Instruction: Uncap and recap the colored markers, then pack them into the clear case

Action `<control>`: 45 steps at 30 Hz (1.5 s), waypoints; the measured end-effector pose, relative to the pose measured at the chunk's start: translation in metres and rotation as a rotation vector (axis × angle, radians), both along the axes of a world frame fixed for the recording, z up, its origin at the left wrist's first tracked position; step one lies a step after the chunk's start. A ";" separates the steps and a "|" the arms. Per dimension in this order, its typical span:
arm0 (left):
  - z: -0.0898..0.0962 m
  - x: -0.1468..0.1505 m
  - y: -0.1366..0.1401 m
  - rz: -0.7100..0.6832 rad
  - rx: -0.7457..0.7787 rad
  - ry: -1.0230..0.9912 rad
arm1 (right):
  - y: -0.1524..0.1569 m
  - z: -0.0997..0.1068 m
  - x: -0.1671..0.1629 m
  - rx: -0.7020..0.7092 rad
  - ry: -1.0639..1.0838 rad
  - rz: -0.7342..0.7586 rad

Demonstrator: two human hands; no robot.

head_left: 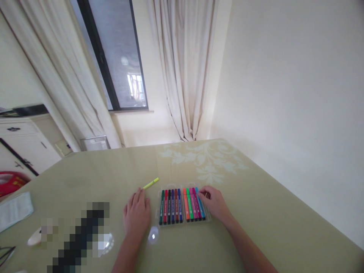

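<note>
A clear plastic case (184, 223) lies open on the table, with several coloured markers in each of its two halves. In its right half, at the right end of the row, is a light blue marker (201, 209). The curled fingertips of my right hand (215, 203) pinch that marker near its upper end. My left hand (137, 212) lies flat on the table to the left of the case, fingers stretched forward. Just beyond its fingertips a yellow marker (150, 184) lies slanted on the table; whether they touch it I cannot tell.
The pale green table (270, 227) meets a white wall on the right. At the left are a folded light cloth (15, 210), a white rounded object (35, 237) and a blurred-out dark long shape (76, 239). A red object (13, 182) stands beyond the left edge.
</note>
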State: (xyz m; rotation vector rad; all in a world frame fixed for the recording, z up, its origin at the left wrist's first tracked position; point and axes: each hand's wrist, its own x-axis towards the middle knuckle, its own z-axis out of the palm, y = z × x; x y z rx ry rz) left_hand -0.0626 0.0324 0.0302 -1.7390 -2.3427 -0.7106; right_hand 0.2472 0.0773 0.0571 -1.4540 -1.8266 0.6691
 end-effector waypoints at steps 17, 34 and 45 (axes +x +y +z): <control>0.023 0.079 -0.018 -0.436 0.164 -0.795 | -0.012 0.002 -0.026 -0.107 0.360 0.182; -0.003 0.133 -0.034 -0.836 0.036 0.121 | 0.007 0.006 0.023 -0.294 0.297 0.145; -0.009 0.133 -0.035 -0.826 0.089 0.203 | 0.001 0.001 0.011 -0.243 0.063 -0.055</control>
